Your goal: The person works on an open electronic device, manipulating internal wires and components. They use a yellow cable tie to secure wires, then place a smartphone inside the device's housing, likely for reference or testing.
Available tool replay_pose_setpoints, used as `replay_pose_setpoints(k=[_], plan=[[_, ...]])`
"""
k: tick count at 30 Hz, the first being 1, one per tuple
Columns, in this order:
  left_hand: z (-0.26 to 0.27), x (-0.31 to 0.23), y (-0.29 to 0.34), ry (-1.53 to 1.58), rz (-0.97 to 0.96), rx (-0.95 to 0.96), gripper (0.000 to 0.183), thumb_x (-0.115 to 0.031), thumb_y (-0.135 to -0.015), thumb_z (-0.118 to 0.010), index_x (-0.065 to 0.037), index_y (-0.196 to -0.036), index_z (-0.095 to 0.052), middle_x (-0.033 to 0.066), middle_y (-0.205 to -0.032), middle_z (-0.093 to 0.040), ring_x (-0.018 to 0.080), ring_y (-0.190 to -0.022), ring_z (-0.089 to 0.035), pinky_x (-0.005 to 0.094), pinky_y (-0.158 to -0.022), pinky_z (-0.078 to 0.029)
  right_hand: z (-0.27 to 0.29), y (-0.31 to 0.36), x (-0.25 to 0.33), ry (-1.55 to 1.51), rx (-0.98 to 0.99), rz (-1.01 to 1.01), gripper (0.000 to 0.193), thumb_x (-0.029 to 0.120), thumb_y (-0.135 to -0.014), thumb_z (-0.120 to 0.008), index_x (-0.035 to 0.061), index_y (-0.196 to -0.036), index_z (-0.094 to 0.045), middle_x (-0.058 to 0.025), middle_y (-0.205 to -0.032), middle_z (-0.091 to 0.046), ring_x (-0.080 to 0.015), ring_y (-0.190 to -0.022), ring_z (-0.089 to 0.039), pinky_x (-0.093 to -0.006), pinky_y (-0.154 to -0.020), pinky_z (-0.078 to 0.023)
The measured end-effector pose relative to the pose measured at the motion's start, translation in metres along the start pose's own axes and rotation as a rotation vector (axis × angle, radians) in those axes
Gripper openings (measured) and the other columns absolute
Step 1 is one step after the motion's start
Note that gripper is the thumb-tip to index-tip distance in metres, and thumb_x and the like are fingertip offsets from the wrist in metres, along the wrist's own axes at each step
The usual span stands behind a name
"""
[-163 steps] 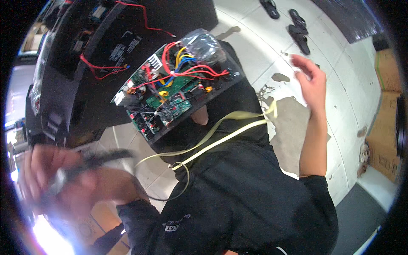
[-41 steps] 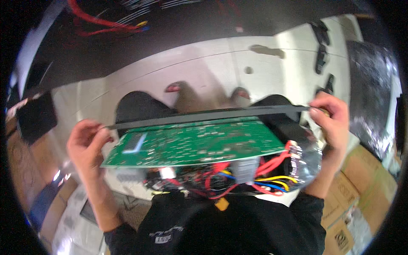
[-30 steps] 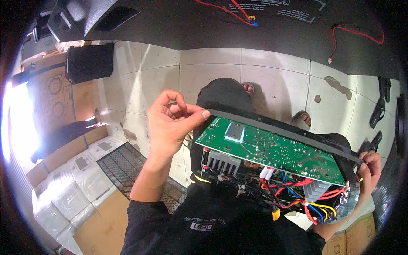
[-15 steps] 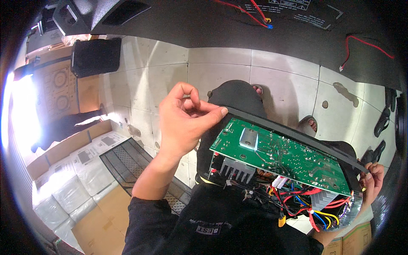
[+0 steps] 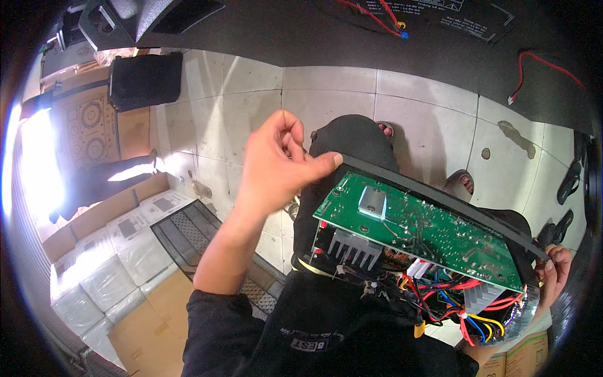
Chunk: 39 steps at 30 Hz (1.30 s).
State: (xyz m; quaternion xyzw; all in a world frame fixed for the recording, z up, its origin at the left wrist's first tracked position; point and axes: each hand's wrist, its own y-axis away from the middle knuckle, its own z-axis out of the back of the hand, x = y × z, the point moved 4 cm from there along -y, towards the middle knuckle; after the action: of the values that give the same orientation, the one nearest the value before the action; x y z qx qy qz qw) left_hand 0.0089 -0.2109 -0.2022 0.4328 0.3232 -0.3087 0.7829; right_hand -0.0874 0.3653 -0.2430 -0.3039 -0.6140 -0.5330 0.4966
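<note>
An amplifier module tilts across my lap, its green circuit board (image 5: 421, 229) facing up. Grey heat sinks (image 5: 355, 248) and bundled red, blue and yellow wires (image 5: 468, 311) show below the board. Along the far edge runs a narrow black foam-like strip (image 5: 440, 200). My left hand (image 5: 273, 160) is closed, its thumb pressing the strip's left end; the other fingers curl above. At the strip's right end, my right hand (image 5: 556, 273) pinches it between thumb and fingers, partly hidden behind the module's corner.
A big black speaker cabinet (image 5: 301, 31) with loose red leads (image 5: 521, 75) spans the far side. On the left, a black mesh grille (image 5: 213, 251) leans beside a carton of plastic-wrapped white boxes (image 5: 110, 276). Sandals (image 5: 568, 182) lie at the far right of the tiled floor (image 5: 326, 94).
The view has shifted slightly. My left hand stays at the strip's left end with its fingers drawn a little closer together; my right hand keeps its place.
</note>
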Motion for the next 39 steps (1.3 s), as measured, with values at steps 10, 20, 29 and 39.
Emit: replay_pose_setpoints(k=[10, 20, 29, 39], plan=[[0.016, 0.023, -0.006, 0.197, -0.112, 0.124, 0.019, -0.010, -0.082, -0.081, 0.002, -0.095, -0.074, 0.0099, -0.080, -0.066, 0.0166, -0.068, -0.061, 0.0301, -0.058, -0.049, -0.066, 0.013, 0.041, 0.119, -0.393, 0.043, 0.017, 0.004, -0.081, -0.072, 0.0034, -0.094, -0.062, -0.0044, -0.090, -0.060, -0.0130, -0.084, -0.055, -0.0279, -0.079, -0.046], [0.039, 0.043, -0.020, 0.031, -0.139, 0.223, 0.019, -0.008, -0.081, -0.079, 0.001, -0.097, -0.073, 0.0047, -0.089, -0.060, 0.0134, -0.083, -0.055, 0.0244, -0.073, -0.039, -0.085, 0.005, 0.043, 0.057, -0.427, 0.049, 0.023, -0.009, -0.080, -0.073, 0.0003, -0.097, -0.061, -0.0033, -0.089, -0.062, -0.0124, -0.083, -0.063, -0.0274, -0.074, -0.055], [0.001, -0.017, -0.047, -0.271, -0.496, 0.565, 0.024, -0.018, -0.068, -0.090, -0.005, -0.085, -0.080, 0.0035, -0.078, -0.063, 0.0172, -0.080, -0.055, 0.0328, -0.071, -0.040, -0.084, 0.004, 0.033, -0.003, -0.415, 0.035, 0.022, -0.009, -0.081, -0.073, 0.0005, -0.097, -0.060, -0.0028, -0.089, -0.062, -0.0114, -0.083, -0.062, -0.0266, -0.073, -0.053], [-0.114, -0.077, -0.066, -0.348, -0.620, 1.160, 0.026, -0.017, -0.068, -0.090, -0.002, -0.087, -0.082, 0.0103, -0.075, -0.075, 0.0208, -0.065, -0.069, 0.0352, -0.066, -0.050, -0.084, 0.002, 0.032, 0.021, -0.440, 0.087, 0.021, -0.010, -0.080, -0.073, 0.0013, -0.094, -0.062, -0.0016, -0.090, -0.061, -0.0103, -0.084, -0.060, -0.0249, -0.074, -0.050]])
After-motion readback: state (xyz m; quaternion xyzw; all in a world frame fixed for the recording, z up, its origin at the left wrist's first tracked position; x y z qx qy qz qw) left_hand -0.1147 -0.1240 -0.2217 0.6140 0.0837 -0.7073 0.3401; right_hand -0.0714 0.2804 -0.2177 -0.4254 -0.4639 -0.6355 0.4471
